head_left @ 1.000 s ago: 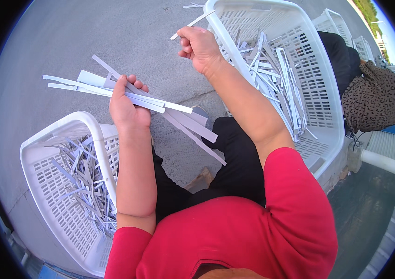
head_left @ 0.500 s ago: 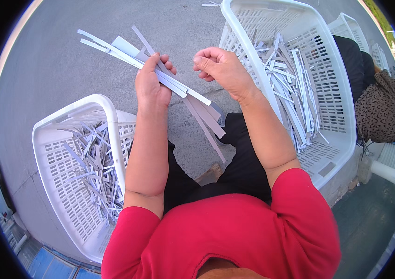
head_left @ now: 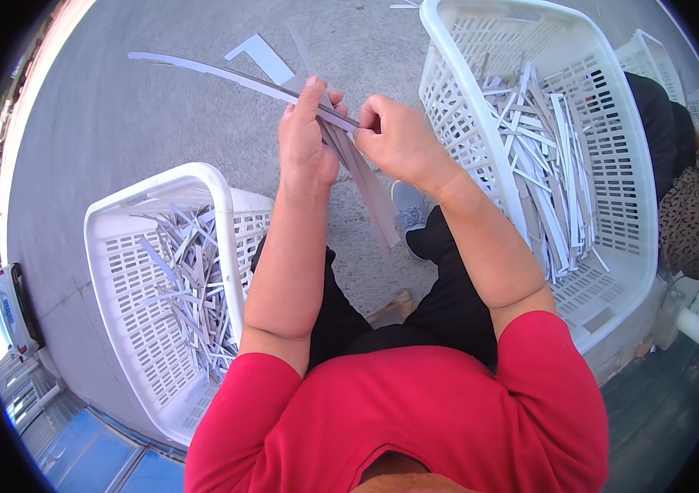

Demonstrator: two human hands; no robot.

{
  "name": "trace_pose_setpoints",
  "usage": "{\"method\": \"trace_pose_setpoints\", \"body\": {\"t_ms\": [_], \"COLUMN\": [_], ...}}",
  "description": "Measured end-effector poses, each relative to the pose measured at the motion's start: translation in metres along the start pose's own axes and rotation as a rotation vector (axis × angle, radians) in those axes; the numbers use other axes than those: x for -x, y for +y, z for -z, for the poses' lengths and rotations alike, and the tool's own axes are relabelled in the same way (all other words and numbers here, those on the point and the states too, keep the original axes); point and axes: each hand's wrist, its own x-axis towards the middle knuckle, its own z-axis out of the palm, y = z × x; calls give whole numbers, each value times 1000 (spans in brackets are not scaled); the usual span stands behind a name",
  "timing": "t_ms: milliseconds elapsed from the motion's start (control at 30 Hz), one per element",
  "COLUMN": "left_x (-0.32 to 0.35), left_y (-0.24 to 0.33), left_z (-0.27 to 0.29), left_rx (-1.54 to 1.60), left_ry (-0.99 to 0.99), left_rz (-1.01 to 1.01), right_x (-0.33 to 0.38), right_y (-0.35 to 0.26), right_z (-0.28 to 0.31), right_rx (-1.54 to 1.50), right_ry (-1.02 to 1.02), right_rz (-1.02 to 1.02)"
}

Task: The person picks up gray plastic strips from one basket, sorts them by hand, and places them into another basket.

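Standing apart, a left basket [head_left: 228, 222] and a right basket [head_left: 471, 99], both slotted white plastic, are holding tangled scraps [head_left: 548, 168]. Between them, the left grip [head_left: 308, 135] is clasping fanned, flat, pale strips [head_left: 218, 74]; the right grip [head_left: 401, 141] is pinching one's right end, contact partly hidden. At right, a spotted cloth [head_left: 694, 230] is running out of view.

Thin white and grey strips [head_left: 366, 179] cross, fanned out, in the left hand [head_left: 306, 140].
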Motion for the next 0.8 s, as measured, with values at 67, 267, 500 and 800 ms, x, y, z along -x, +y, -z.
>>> {"method": "trace_pose_setpoints", "body": {"t_ms": [67,267,500,800], "left_x": [-1,0,-4,-2], "left_y": [-3,-5,8,17], "left_z": [-3,-3,4,10], "left_rx": [33,-35,-51,-99], "left_ry": [-14,-45,66,61], "left_rz": [-9,9,-32,-88], "right_x": [-3,-6,-4,-6], "right_y": [3,13,18,31], "right_z": [5,13,38,56], "right_rx": [-115,-263,-364,-649], "right_ry": [70,38,123,218], "right_rz": [16,-18,-77,-158]}}
